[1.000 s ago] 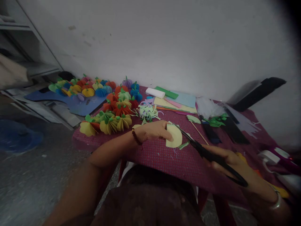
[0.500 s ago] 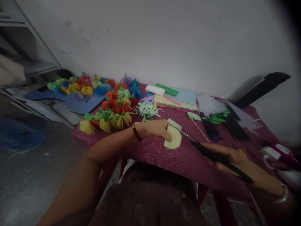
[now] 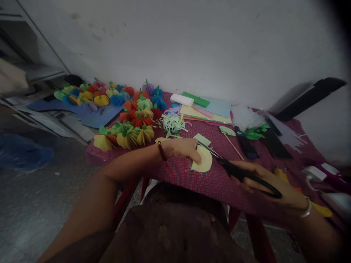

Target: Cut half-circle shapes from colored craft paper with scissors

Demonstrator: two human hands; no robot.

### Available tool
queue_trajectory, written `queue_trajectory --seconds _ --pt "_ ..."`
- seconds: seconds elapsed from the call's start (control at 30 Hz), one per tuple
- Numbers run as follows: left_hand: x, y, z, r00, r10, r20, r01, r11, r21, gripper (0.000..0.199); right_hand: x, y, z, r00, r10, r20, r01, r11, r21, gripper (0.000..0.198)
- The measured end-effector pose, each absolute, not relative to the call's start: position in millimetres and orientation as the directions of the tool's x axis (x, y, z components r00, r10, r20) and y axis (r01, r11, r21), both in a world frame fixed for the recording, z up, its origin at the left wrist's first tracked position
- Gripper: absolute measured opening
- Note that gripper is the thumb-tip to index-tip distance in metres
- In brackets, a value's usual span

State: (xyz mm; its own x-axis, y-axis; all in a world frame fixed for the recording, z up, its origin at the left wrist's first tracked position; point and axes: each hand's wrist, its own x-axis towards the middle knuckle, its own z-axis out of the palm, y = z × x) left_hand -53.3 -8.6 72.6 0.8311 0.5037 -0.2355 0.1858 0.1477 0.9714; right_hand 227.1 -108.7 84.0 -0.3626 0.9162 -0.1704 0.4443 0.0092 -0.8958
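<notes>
My left hand (image 3: 185, 149) pinches a pale yellow piece of paper (image 3: 204, 160) with a rounded edge, just above the red checked tablecloth (image 3: 175, 179). In my right hand (image 3: 263, 180) are black-handled scissors (image 3: 236, 170), fingers wrapped around the handles. Their blades lie across the upper edge of the yellow paper, close to my left fingertips. A pale green paper piece (image 3: 202, 139) shows just behind the blades. Tiny paper clippings lie below the yellow paper. Beyond my left hand sits a heap of pale green paper strips (image 3: 173, 123).
Several colourful folded-paper pumpkins (image 3: 141, 118) crowd the left side and a blue board (image 3: 90, 117). Coloured paper sheets (image 3: 214, 109) lie at the back by the wall. A thin stick (image 3: 233, 146), green paper leaves (image 3: 255, 132) and a white plug (image 3: 315, 175) are to the right.
My right hand and the scissors have shifted left and slightly up, towards my left hand. A yellow object at the right is now uncovered. My left hand still pinches the paper.
</notes>
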Motion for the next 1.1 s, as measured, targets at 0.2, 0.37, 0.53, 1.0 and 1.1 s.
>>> queue_trajectory --seconds 0.2,0.37,0.53,1.0,1.1 --pt "-55 -6 71 0.841 0.493 -0.224 0.21 0.084 0.974 0.016 232 -107 81 -0.435 0.883 -0.176 0.471 0.057 -0.88 0.066" --pt "-56 -3 70 0.846 0.49 -0.21 0.212 0.052 0.976 0.016 229 -109 85 -0.408 0.899 -0.157 0.471 0.06 -0.88 0.065" --pt "-52 -8 70 0.847 0.477 -0.233 0.187 0.142 0.972 0.016 219 -112 86 -0.398 0.907 -0.137 0.43 0.052 -0.901 0.064" --pt "-39 -22 67 0.805 0.546 -0.232 0.063 0.309 0.949 0.01 206 -123 73 -0.341 0.93 -0.135 0.332 -0.015 -0.943 0.069" --pt "-41 -20 68 0.82 0.515 -0.251 0.097 0.307 0.947 0.013 209 -122 74 -0.342 0.93 -0.138 0.331 -0.018 -0.943 0.065"
